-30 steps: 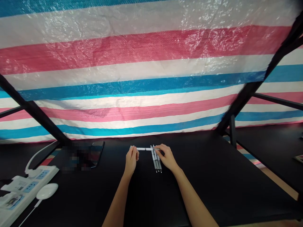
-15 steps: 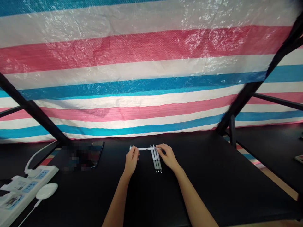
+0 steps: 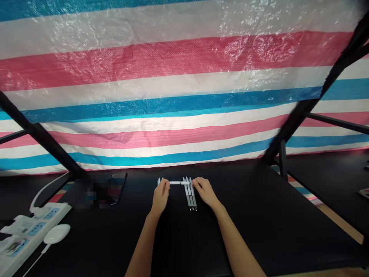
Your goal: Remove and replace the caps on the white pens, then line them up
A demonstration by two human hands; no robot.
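A white pen is held sideways above the black table, its two ends hidden in my fingers. My left hand is closed on its left end. On the right end, my right hand pinches with thumb and fingers. Below and behind the held pen, three white pens with grey grips lie side by side, tips toward me, close to my right hand. Behind my left hand the tops of more white pens show; the hand covers the rest of them.
The black table reaches back to a striped plastic sheet. At left are a dark phone-like device, a white power strip and a white round charger with its cable. Black frame bars slant up at both sides.
My right hand has shifted slightly, its fingers closing further around the pen's right end. The held pen is slightly lower. The pens on the table have stayed put.
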